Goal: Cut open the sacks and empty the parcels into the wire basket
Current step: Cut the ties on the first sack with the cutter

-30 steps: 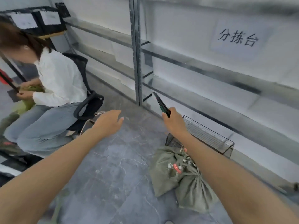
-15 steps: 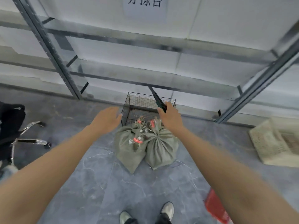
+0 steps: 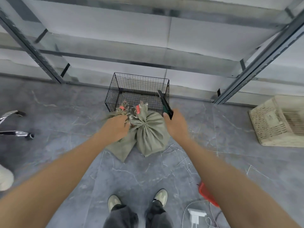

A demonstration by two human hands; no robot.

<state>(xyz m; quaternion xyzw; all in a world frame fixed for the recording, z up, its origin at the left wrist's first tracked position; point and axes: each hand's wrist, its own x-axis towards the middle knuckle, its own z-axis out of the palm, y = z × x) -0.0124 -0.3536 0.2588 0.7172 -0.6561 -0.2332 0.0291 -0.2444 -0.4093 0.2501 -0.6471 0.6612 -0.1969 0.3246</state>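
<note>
The left hand (image 3: 115, 127) had its fingers curled round the tied neck of the left sack (image 3: 121, 148), while the right hand (image 3: 176, 124) gripped a green cutter (image 3: 166, 104) pointing away toward the wire basket (image 3: 113, 92); both sacks, the right sack (image 3: 151, 134) touching the left one, stood tied on the floor just before the basket. To cut well, I think the left hand should pull the neck tight and the blade should pass just under the tie, always away from the holding fingers. A shallow cut seemed wise, so that the parcels inside would not be damaged.
</note>
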